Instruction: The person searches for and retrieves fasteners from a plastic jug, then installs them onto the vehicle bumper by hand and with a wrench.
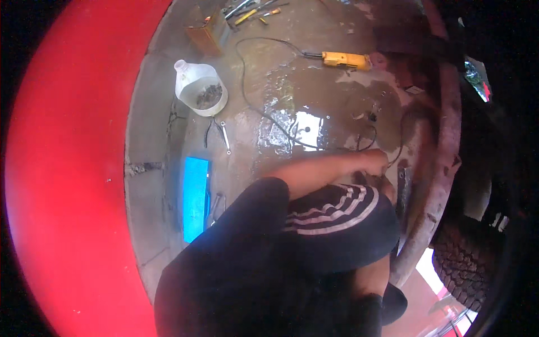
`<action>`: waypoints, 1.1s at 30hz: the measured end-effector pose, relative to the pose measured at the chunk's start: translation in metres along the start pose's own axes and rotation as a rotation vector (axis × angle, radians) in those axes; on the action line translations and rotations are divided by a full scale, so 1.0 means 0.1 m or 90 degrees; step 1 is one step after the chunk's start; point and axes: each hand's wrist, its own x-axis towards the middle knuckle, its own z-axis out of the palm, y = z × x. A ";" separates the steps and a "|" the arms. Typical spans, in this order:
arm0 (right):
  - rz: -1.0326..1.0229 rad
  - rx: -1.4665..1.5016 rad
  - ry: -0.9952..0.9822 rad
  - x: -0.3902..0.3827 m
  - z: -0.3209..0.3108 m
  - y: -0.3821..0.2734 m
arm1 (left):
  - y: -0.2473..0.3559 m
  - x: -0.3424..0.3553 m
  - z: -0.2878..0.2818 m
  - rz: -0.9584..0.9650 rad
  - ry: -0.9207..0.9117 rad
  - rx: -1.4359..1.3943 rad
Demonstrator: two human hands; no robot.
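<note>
My left forearm reaches to the right across the floor, ending in my left hand (373,162), which is closed beside my knee in dark striped cloth (342,219). What its fingers hold, if anything, is hidden. A thin dark cable (401,143) runs down close to its knuckles. Just below it, skin that looks like part of my right hand (388,190) shows past the knee, its fingers mostly covered. Ahead lies a yellow angle grinder (346,60), with its dark cord (245,92) looping over the floor towards my left arm.
A cut white plastic jug (185,78) holding grey bits stands at left, by pliers (208,132) and a wrench (225,138). Nearer lies a blue case (195,199). Further off are a wooden box (209,35) and several hand tools (255,15). A reddish beam (448,123) and tyre (463,264) bound the right.
</note>
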 end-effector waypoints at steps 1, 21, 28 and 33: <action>0.009 -0.062 -0.001 0.16 -0.12 0.07 | -0.07 0.04 0.06 0.003 0.008 0.002; -0.034 -0.051 0.038 0.19 0.36 -0.17 | -0.55 0.19 0.28 -0.101 0.061 -0.190; -0.057 0.049 -0.047 -0.07 0.29 -0.22 | -0.50 0.04 0.14 0.001 0.104 -0.250; -0.324 -0.428 -0.190 -0.42 0.34 -0.45 | -0.15 -0.29 -0.23 -0.046 0.156 -0.135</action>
